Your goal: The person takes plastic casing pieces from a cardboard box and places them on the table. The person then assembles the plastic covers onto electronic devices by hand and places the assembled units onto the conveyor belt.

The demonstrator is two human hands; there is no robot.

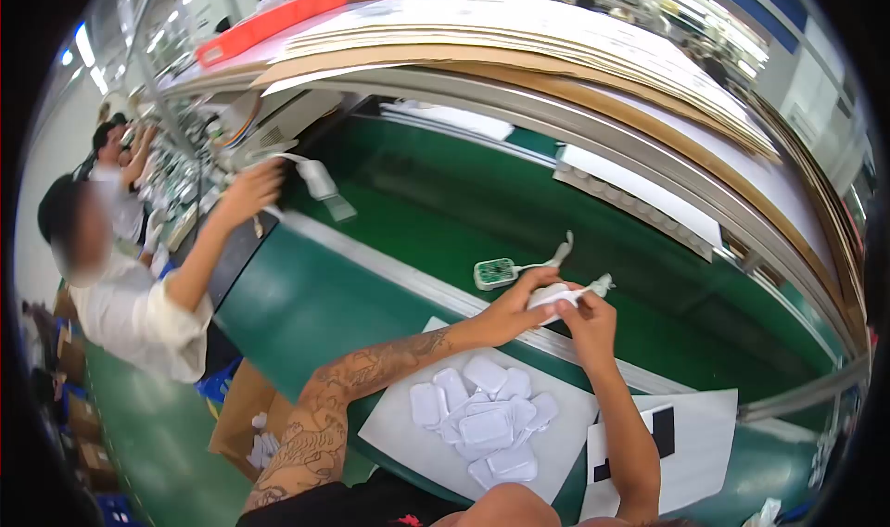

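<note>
Head view: left hand (515, 306) and right hand (591, 323) both have fingers closed on a white casing (551, 295), held above the near edge of the green belt (408, 221). Just beyond the left hand, an open housing (494, 273) (green circuit board exposed) lies on the belt. White covers (485, 426) sit heaped on a pale sheet (389, 427) on the table (287, 291). Co-worker's hand (254, 190): well apart, near a corded white unit (317, 178).
</note>
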